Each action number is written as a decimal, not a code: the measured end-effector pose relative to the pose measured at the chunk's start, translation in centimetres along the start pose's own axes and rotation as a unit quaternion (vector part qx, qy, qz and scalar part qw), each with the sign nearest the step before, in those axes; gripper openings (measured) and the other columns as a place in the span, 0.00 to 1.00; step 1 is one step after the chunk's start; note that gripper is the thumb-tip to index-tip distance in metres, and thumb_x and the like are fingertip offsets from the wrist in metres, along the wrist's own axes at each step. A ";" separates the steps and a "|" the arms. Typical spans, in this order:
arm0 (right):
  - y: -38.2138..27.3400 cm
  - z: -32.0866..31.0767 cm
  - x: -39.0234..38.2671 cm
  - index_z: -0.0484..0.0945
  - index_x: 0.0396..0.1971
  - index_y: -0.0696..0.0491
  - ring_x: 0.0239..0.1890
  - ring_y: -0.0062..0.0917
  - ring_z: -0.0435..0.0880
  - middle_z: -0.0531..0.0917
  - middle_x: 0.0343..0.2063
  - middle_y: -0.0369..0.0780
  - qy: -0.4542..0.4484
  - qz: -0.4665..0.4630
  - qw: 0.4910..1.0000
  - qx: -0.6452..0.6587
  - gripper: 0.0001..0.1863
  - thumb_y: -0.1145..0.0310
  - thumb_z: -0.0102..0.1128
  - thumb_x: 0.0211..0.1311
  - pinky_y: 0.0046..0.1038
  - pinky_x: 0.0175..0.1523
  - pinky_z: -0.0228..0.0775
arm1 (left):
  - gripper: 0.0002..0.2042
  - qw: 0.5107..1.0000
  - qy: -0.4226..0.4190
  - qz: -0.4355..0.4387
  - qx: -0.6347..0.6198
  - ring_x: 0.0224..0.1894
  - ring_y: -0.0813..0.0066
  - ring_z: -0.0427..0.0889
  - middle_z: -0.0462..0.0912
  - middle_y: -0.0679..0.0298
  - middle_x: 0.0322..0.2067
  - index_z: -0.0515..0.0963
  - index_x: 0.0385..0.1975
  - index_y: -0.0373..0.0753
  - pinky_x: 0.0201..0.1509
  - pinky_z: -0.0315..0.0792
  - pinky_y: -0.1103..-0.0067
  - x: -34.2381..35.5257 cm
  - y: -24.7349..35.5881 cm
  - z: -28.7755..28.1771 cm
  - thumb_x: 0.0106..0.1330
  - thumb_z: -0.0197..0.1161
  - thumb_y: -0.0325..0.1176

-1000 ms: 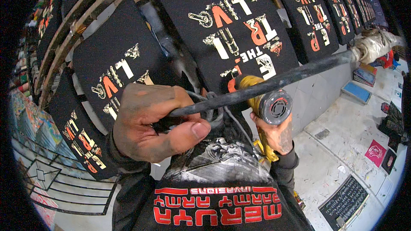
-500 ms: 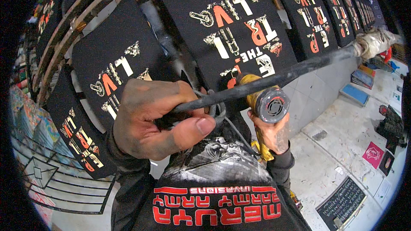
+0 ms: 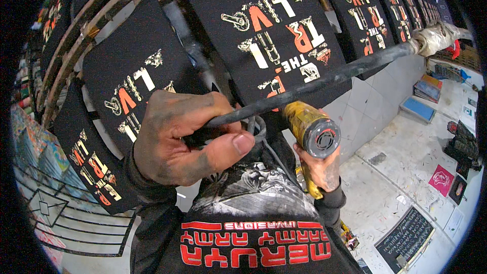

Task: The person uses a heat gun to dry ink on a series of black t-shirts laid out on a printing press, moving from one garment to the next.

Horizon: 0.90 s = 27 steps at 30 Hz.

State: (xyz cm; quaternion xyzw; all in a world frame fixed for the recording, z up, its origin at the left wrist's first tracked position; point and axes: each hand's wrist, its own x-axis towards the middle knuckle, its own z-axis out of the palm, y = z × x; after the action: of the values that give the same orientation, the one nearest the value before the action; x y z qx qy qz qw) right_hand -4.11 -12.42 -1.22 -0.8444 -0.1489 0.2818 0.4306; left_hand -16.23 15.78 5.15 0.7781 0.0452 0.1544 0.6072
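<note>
My left hand [image 3: 182, 139] is closed around the lower end of a long black pole [image 3: 337, 80] that slants up to the right. A grey cord [image 3: 259, 131] loops beside its thumb and runs down toward my right side. In my right hand [image 3: 324, 170] is a yellow heat gun [image 3: 303, 121], its round dark vented end turned up and its far end pointing toward the shirts. Beyond both hands lies a black printed T-shirt [image 3: 213, 12], stretched flat, with orange and white lettering and bike-part drawings; the pole crosses in front of it.
Another black shirt [image 3: 116, 53] lies to the left, and several more run in a row to the far right along wooden rails [image 3: 81, 33]. Cloth wraps [image 3: 436, 40] the pole's far end. On the pale floor are a blue tray [image 3: 418, 107], a pink sheet [image 3: 441, 180] and a dark board [image 3: 403, 241].
The heat gun's vented end has dropped slightly toward me, showing more of its yellow body. The pole's far end has shifted a little left and down. Both hands keep their hold.
</note>
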 end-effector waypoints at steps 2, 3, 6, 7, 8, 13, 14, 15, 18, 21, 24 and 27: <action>0.8 -0.9 -0.5 0.64 0.65 0.57 0.56 0.30 0.79 0.79 0.55 0.44 -0.020 0.031 0.999 0.034 0.45 0.74 0.77 0.43 0.31 0.63 0.69 | 0.13 1.000 0.001 -0.006 -0.006 0.14 0.75 0.76 0.76 0.63 0.15 0.78 0.21 0.35 0.19 0.66 0.80 0.0 0.1 -0.2 0.61 0.67 0.37; 1.4 -1.1 -0.9 0.64 0.64 0.58 0.57 0.30 0.78 0.77 0.57 0.43 -0.007 0.090 0.987 0.130 0.44 0.75 0.76 0.44 0.31 0.64 0.68 | 0.13 1.000 -0.001 -0.020 -0.015 0.14 0.75 0.76 0.76 0.64 0.15 0.78 0.21 0.35 0.19 0.66 0.80 -0.1 0.0 -0.1 0.61 0.67 0.37; 2.0 -1.1 -1.0 0.65 0.63 0.59 0.56 0.30 0.78 0.77 0.56 0.44 0.045 0.025 0.999 0.011 0.42 0.75 0.76 0.45 0.32 0.63 0.68 | 0.13 1.000 0.004 -0.011 -0.015 0.14 0.76 0.75 0.76 0.64 0.15 0.78 0.20 0.35 0.19 0.65 0.80 -0.1 -0.3 0.3 0.61 0.67 0.37; 1.0 -1.0 -0.8 0.66 0.62 0.60 0.56 0.30 0.78 0.78 0.55 0.44 0.045 0.034 0.998 0.035 0.41 0.75 0.76 0.46 0.32 0.63 0.69 | 0.13 1.000 0.008 0.000 -0.009 0.14 0.76 0.75 0.76 0.64 0.15 0.78 0.20 0.35 0.19 0.65 0.80 0.0 -0.2 0.3 0.61 0.67 0.37; 1.0 -1.3 -0.8 0.66 0.62 0.60 0.56 0.30 0.78 0.78 0.55 0.44 0.029 0.061 0.997 0.049 0.40 0.75 0.75 0.46 0.32 0.63 0.69 | 0.13 1.000 -0.001 -0.012 -0.006 0.14 0.76 0.75 0.76 0.64 0.15 0.78 0.21 0.35 0.18 0.65 0.80 0.0 0.0 0.2 0.61 0.67 0.37; 1.1 -1.6 -0.4 0.65 0.62 0.60 0.56 0.32 0.79 0.79 0.55 0.46 0.007 0.029 0.998 -0.047 0.40 0.73 0.75 0.47 0.33 0.61 0.70 | 0.13 1.000 -0.016 -0.025 0.001 0.14 0.75 0.76 0.76 0.63 0.15 0.78 0.22 0.34 0.18 0.66 0.80 0.0 0.1 0.4 0.62 0.67 0.37; 1.2 -1.7 -0.3 0.65 0.62 0.60 0.56 0.32 0.79 0.79 0.55 0.46 0.002 0.041 0.998 -0.043 0.41 0.72 0.75 0.47 0.33 0.61 0.70 | 0.13 1.000 -0.023 -0.014 0.003 0.15 0.75 0.76 0.76 0.63 0.15 0.78 0.22 0.34 0.18 0.66 0.80 0.1 0.1 0.3 0.62 0.67 0.37; 1.2 -1.7 -0.1 0.65 0.63 0.60 0.55 0.32 0.79 0.79 0.54 0.46 -0.006 0.052 0.998 -0.039 0.41 0.72 0.75 0.47 0.33 0.61 0.70 | 0.13 1.000 -0.029 -0.003 0.007 0.15 0.76 0.77 0.77 0.63 0.15 0.78 0.22 0.34 0.18 0.66 0.81 0.1 0.2 0.1 0.62 0.67 0.37; 0.8 -1.6 0.9 0.65 0.63 0.59 0.55 0.32 0.80 0.79 0.54 0.46 -0.036 0.095 0.995 0.013 0.41 0.72 0.75 0.47 0.33 0.61 0.70 | 0.13 0.999 -0.018 -0.029 0.000 0.15 0.76 0.78 0.78 0.63 0.16 0.78 0.22 0.34 0.18 0.67 0.81 -0.1 0.9 -0.3 0.62 0.67 0.37; -0.9 -1.0 1.4 0.67 0.62 0.59 0.54 0.31 0.80 0.80 0.53 0.46 -0.013 0.019 0.999 -0.041 0.40 0.71 0.75 0.47 0.32 0.60 0.70 | 0.13 1.000 0.001 -0.005 0.014 0.15 0.77 0.78 0.79 0.63 0.17 0.79 0.23 0.34 0.17 0.67 0.81 -0.3 0.8 -0.3 0.63 0.67 0.38; 0.7 -1.3 1.8 0.68 0.59 0.60 0.53 0.32 0.80 0.80 0.52 0.46 -0.034 -0.022 0.995 -0.089 0.37 0.72 0.76 0.47 0.32 0.59 0.70 | 0.12 0.999 0.025 -0.044 0.018 0.15 0.76 0.76 0.77 0.64 0.15 0.78 0.20 0.36 0.18 0.64 0.80 -0.2 1.7 -0.3 0.57 0.66 0.38; 1.3 -0.9 2.7 0.76 0.52 0.59 0.49 0.31 0.82 0.81 0.49 0.43 -0.021 -0.050 0.995 -0.087 0.28 0.69 0.75 0.50 0.32 0.57 0.71 | 0.12 0.998 0.056 -0.037 0.023 0.14 0.76 0.75 0.76 0.65 0.14 0.78 0.18 0.36 0.18 0.63 0.79 0.0 1.4 -0.4 0.53 0.66 0.39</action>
State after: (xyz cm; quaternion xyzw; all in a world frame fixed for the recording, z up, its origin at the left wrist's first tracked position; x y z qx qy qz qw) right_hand -1.41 -12.46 -2.77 -0.8643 -0.2239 0.2635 0.3653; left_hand -16.51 15.75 6.59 0.7797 0.1107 0.1741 0.5912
